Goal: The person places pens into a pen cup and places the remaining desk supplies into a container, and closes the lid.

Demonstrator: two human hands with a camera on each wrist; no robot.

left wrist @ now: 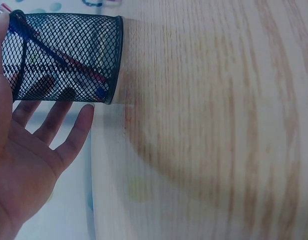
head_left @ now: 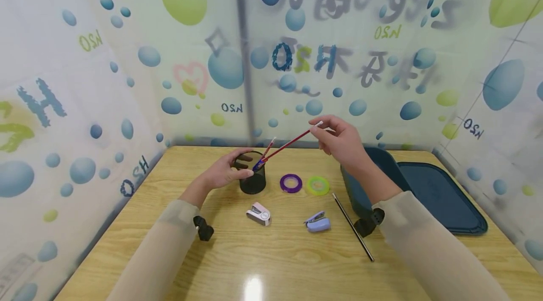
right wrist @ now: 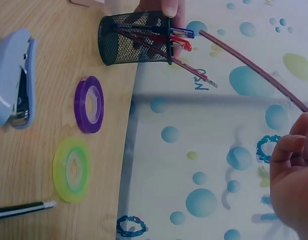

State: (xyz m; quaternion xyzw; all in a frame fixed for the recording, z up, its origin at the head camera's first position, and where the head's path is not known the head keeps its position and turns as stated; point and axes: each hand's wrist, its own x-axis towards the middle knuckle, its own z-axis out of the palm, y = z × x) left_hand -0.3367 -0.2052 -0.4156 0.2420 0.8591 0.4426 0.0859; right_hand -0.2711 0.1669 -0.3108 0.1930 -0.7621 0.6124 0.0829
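Your left hand [head_left: 225,170] grips the mesh pen holder [head_left: 253,184] on the wood-grained desk [head_left: 288,258]; your right hand [head_left: 341,140] pinches a red pencil [head_left: 289,144] near its white end, angled toward the mouth. Brace the holder; a steeper pencil should avoid snagging the pens [right wrist: 182,33]. Bubble-printed walls [head_left: 360,46] surround the desk.

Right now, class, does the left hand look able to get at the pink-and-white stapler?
Probably yes, once the left hand lets go of the mesh cup: the pink-and-white stapler lies close by, and nothing seems to cover it.
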